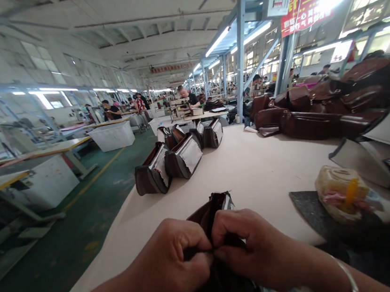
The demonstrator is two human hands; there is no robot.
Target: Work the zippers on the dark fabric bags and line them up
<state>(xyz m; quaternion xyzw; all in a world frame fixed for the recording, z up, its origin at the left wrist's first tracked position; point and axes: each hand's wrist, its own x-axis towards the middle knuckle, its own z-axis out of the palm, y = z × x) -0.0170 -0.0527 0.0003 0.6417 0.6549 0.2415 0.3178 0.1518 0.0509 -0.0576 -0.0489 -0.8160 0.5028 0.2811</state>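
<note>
A dark brown leather bag (216,205) lies at the near edge of the beige table (248,171), right in front of me. My left hand (176,252) is closed, pinching the bag's edge. My right hand (243,242), with a silver bracelet at the wrist, is also closed, gripping the same edge and touching my left hand. Most of the bag is hidden under my hands.
Several brown bags (170,162) stand in a row along the table's left edge. A pile of brown bags (320,109) sits at the far right. A plastic-wrapped yellow item (340,192) lies on a grey mat. A white bin (113,135) and other workers stand across the green aisle.
</note>
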